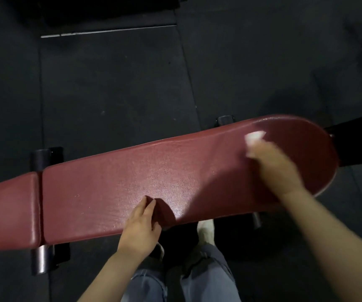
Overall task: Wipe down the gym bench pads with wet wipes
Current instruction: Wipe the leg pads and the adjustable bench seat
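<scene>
Near the rounded end of the long pad (143, 182) (axis left-right), right hand (278, 168) clutches a wet wipe (254, 138); left hand (139, 227) rests loose, empty.

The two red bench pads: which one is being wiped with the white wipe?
The long pad with the rounded end, on the right of the gap. The right hand presses the wipe there; the short pad lies untouched.

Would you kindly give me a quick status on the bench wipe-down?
Right hand pressing white wipe on long red pad, rounded end. Left hand braced on near edge. Nothing in the way.
</scene>
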A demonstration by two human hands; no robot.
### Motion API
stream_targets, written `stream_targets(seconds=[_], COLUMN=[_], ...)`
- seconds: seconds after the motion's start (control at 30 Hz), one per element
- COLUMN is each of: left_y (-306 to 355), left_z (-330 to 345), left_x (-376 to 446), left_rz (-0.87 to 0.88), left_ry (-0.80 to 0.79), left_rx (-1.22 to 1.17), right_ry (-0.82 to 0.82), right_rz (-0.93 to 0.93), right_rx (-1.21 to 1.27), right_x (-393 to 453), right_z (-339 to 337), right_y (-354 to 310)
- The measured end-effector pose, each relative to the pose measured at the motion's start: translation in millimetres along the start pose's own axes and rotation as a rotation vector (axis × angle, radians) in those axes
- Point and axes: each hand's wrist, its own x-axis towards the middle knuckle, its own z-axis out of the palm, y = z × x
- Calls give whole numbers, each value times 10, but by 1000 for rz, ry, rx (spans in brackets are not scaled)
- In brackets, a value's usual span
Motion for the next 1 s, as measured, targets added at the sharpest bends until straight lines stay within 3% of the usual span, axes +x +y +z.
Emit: stream_targets(seconds=[0.1,0.17,0.27,0.33,0.37,0.4,0.43,0.47,0.5,0.57,0.7,0.8,0.93,1.0], left_y=[87,125,142,132,126,124,121,128,134,178,389,518,539,505], left_z=[81,154,254,300,329,363,405,441,480,554,725,835,896,899], left_x=[-41,-69,-115,-148,-170,-194,-219,-239,-260,-298,-330,-333,-330,-333], left_rz=[54,65,15,-42,-65,-77,-79,-76,-73,-66,-25,-20,-46,-58], left_ry=[16,16,66,109,127,141,152,163,172,183,205,215,216,205], left_rx=[-24,-58,-127,-189,-201,-198,-187,-174,-164,-158,-173,-194,-190,-187], right_ry=[196,274,357,115,117,-95,-278,-358,-390,-361,-180,81,310,394], right_rz=[430,618,344,75,-10,-181,-357,-601,-677,-580,-31,236,581,590], right_rx=[-28,6,37,54,70,78,61,57,120,208,51,63,190,269], right_x=[-262,-234,-23,-26,-63,-137,-206,-205,-160,-96,-190,-413,-483,-441], right_z=[-380,-179,388,642,776,831,868,861,772,515,-317,-731,-672,-519], right_y=[484,238,-502,-1327,-1662,-1872,-1925,-1853,-1697,-1231,181,959,801,322])
